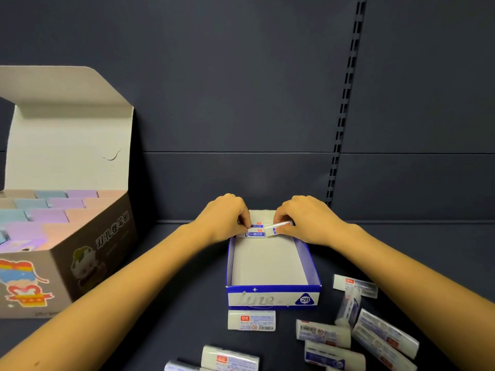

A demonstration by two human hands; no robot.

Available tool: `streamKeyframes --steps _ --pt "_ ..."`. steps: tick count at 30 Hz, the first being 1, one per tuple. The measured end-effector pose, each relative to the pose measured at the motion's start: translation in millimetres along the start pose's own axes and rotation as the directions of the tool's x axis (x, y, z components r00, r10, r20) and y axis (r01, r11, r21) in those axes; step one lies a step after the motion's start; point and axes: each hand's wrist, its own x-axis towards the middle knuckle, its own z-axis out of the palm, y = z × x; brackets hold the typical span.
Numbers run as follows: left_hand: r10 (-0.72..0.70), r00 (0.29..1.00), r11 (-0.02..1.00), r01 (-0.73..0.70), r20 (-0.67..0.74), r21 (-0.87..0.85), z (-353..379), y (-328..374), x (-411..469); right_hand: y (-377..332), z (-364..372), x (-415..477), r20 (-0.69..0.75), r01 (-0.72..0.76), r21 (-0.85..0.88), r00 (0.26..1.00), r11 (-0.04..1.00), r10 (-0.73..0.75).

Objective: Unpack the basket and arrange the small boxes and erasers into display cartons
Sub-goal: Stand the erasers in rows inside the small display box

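Note:
A small blue-and-white display carton marked 2B stands open on the dark shelf in front of me. Two erasers stand on edge at its far end. My left hand rests over the far left corner, its fingertips pinching those standing erasers. My right hand pinches another white eraser, tilted, at the far right of the carton beside the standing ones. The rest of the carton floor is bare. Several loose wrapped erasers lie on the shelf near the carton's front and right.
A large grey display carton with its lid up stands at the left, filled with pastel small boxes. The dark shelf back panel rises behind, with a slotted upright at the right. The basket is not in view.

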Motion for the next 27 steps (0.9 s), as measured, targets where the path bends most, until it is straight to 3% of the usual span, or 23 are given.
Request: streamKeyframes --steps 22,27 --pt "0.014 1.000 1.000 -0.014 -0.026 0.007 0.8 0.4 -3.6 -14.6 9.3 4.2 -0.064 -0.051 -0.211 0.997 0.976 0.038" --pt "0.026 0.999 0.999 -0.026 -0.031 0.024 1.5 0.7 -3.8 -13.3 6.5 3.5 -0.076 -0.056 -0.178 0.996 0.982 0.043"
